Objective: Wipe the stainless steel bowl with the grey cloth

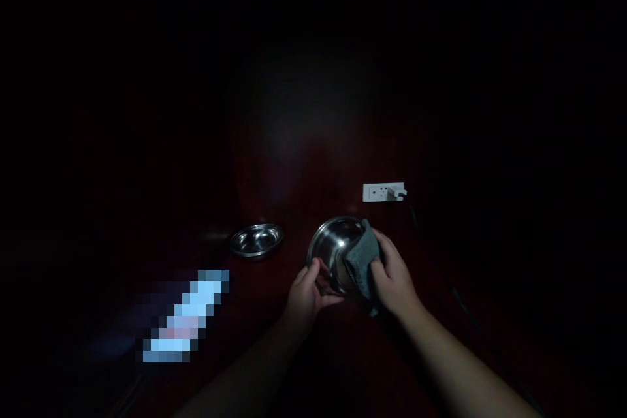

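A shiny steel bowl (pixel 329 243) is held up tilted in front of me, its rounded side catching the light. My left hand (pixel 304 297) grips its lower left rim, thumb on one side and fingers beneath. Against the bowl's right side my right hand (pixel 393 274) presses a folded grey-green cloth (pixel 361 261), with the fingers closed round it. One corner of the cloth hangs below the bowl. The far side of the bowl is hidden.
A shallow steel dish (pixel 257 240) sits on the dark red surface to the left. Nearer me glows a pixelated, bright screen-like shape (pixel 189 317). A white socket panel (pixel 375 192) with a plug stands behind, its dark cable running down the right. Most surroundings are too dark to see.
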Demonstrator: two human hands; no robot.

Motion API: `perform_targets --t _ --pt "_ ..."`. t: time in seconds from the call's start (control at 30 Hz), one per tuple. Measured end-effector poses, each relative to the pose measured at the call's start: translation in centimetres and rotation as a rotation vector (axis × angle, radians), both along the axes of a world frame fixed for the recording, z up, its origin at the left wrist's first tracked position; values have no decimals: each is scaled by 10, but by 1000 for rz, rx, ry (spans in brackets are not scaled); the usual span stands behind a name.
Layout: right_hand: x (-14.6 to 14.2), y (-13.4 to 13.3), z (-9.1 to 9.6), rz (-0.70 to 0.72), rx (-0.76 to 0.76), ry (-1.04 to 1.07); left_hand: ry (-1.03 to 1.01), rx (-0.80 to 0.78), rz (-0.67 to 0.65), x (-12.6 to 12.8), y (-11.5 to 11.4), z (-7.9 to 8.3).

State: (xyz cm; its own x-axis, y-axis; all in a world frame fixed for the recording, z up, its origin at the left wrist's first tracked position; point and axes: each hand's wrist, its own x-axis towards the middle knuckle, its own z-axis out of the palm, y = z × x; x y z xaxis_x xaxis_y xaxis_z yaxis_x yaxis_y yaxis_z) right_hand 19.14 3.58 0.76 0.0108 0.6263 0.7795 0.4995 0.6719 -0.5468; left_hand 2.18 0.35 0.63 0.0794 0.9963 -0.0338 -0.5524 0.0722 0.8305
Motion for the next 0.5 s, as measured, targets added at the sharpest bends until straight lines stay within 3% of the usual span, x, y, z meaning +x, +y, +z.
perform_targets --t 0.5 --pt "2 -20 17 22 186 -80 154 222 -12 1 -6 -3"
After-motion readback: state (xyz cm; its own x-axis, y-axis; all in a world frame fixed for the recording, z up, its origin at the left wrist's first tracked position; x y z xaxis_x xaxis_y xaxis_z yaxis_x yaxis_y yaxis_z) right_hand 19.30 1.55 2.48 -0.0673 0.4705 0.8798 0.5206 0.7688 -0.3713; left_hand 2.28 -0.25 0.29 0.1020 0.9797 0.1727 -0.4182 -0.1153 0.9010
